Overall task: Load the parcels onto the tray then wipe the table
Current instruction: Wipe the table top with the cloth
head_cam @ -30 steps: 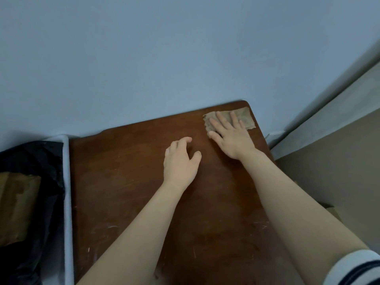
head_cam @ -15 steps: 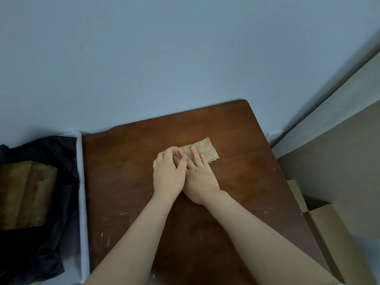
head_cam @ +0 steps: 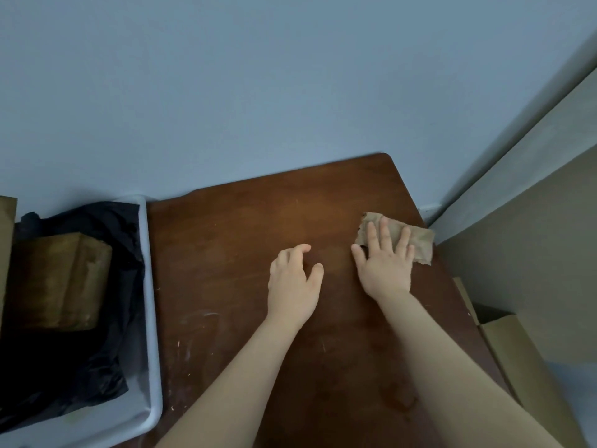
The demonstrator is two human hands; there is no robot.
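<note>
A small tan cloth (head_cam: 416,242) lies flat near the right edge of the dark brown wooden table (head_cam: 242,227). My right hand (head_cam: 386,265) presses down on the cloth with fingers spread over its left half. My left hand (head_cam: 294,282) rests on the bare tabletop a little to the left, fingers loosely curled, holding nothing. At the far left a white tray (head_cam: 151,318) holds a black plastic-wrapped parcel (head_cam: 80,367) and a brown paper-wrapped parcel (head_cam: 58,282).
A pale blue wall runs behind the table. Brown cardboard (head_cam: 523,376) sits on the floor past the table's right edge. Another brown piece (head_cam: 6,240) shows at the left frame edge. The tray butts against the table's left edge.
My right hand has slid the cloth from the table's middle out to the right edge. My left hand, which was over the right one, now rests apart from it.
</note>
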